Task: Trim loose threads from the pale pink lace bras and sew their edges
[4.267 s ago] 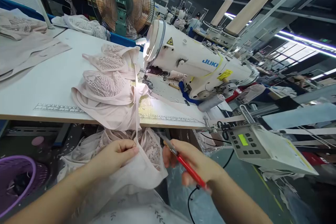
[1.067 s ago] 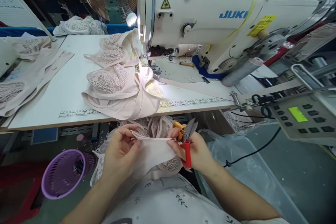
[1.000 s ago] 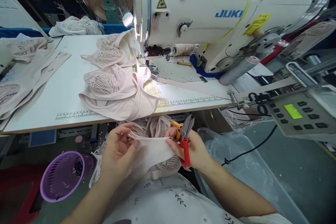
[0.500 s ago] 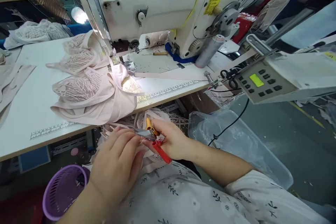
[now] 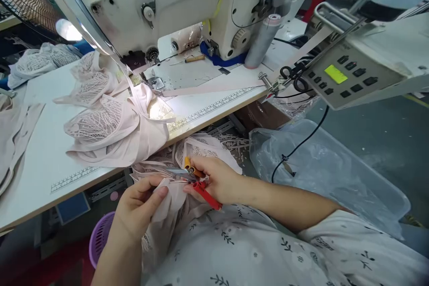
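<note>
Head view: grasped between thumb and fingers of the left hand (image 5: 140,205) is the edge of a pale pink garment (image 5: 170,201), which hangs over the lap. The right hand (image 5: 217,181) grips scissors (image 5: 197,183) with one orange and one red handle, the blades pointing left at the garment's edge. Beyond the hands, a lace-cupped pile (image 5: 110,129) lies on the white table (image 5: 43,143), left of the sewing machine's (image 5: 134,9) needle area. Near left, below the table, stands a purple basket (image 5: 97,237).

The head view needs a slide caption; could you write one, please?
Left hand pinching pale fabric, right hand holding scissors close by, near a sewing machine.
</note>
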The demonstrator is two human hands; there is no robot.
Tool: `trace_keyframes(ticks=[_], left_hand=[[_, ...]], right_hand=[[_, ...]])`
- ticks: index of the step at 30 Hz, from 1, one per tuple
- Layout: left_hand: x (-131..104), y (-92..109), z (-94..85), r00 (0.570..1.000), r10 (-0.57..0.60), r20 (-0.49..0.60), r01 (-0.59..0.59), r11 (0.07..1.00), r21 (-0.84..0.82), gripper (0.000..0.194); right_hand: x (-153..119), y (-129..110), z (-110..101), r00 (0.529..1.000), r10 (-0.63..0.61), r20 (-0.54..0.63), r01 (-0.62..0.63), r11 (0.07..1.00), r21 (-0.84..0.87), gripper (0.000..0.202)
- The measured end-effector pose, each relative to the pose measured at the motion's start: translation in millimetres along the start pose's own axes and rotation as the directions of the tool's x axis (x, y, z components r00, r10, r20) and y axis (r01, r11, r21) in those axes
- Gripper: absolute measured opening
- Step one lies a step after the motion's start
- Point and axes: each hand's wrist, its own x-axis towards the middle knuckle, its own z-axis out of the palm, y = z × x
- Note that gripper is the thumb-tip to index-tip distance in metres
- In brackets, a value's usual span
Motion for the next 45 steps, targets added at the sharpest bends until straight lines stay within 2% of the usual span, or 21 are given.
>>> trace_keyframes(ticks=[3, 7, 11, 14, 16, 18, 22, 25, 30, 34, 36, 45], left_hand=[[0.0, 0.1, 3.0, 0.996, -0.084, -0.032, 0.082, 0.995, -0.059, 0.018], [-1.0, 3.8, 10.0, 0.984, -0.147, -0.101, 0.136, 0.984, -0.116, 0.021], [0.2, 5.3, 12.9, 0.989, -0.133, -0.057, 0.126, 0.984, -0.123, 0.02], [2.9, 2.9, 10.4, 0.992, -0.124, -0.024, 0.121, 0.986, -0.112, 0.02], [5.0, 0.2, 7.7, 0.993, -0.121, 0.009, 0.122, 0.988, -0.094, 0.021], [7.0, -2.7, 5.5, 0.992, -0.119, 0.046, 0.123, 0.989, -0.08, 0.023], [9.2, -6.6, 4.7, 0.992, -0.105, 0.071, 0.109, 0.992, -0.068, 0.023], [10.2, -7.9, 5.9, 0.995, -0.084, 0.051, 0.087, 0.994, -0.062, 0.024], [11.5, -5.9, 8.2, 0.989, -0.137, 0.054, 0.142, 0.984, -0.106, 0.027], [9.8, -0.8, 11.6, 0.989, -0.143, 0.028, 0.145, 0.978, -0.15, 0.031], [9.0, 0.7, 12.0, 0.99, -0.139, 0.017, 0.14, 0.978, -0.157, 0.031], [12.6, -2.3, 6.8, 0.984, -0.146, 0.103, 0.164, 0.967, -0.195, 0.027]], right_hand=[[-0.8, -0.5, 1.4, 1.0, 0.01, 0.007, -0.01, 1.0, -0.014, 0.019], [-3.5, -4.7, -2.4, 0.997, 0.073, 0.029, -0.073, 0.997, -0.031, 0.023], [0.6, -6.8, -19.9, 0.974, 0.082, 0.21, -0.068, 0.995, -0.072, 0.024], [6.9, -6.3, -37.2, 0.921, 0.081, 0.381, 0.027, 0.963, -0.269, 0.034], [9.0, -6.2, -45.1, 0.872, 0.142, 0.468, 0.08, 0.903, -0.423, 0.039], [8.6, -7.5, -48.2, 0.835, 0.211, 0.508, 0.119, 0.832, -0.542, 0.04], [4.5, -14.4, -45.6, 0.819, 0.284, 0.498, 0.185, 0.692, -0.698, 0.028], [2.9, -20.3, -43.6, 0.829, 0.3, 0.472, 0.194, 0.638, -0.745, 0.022], [3.4, -26.8, -43.5, 0.82, 0.366, 0.44, 0.158, 0.594, -0.789, 0.042], [3.8, -31.1, -43.0, 0.81, 0.43, 0.398, 0.124, 0.538, -0.834, 0.042], [4.0, -32.4, -42.1, 0.813, 0.435, 0.387, 0.114, 0.532, -0.839, 0.042], [1.7, -29.8, -43.0, 0.839, 0.402, 0.367, 0.06, 0.601, -0.797, 0.045]])
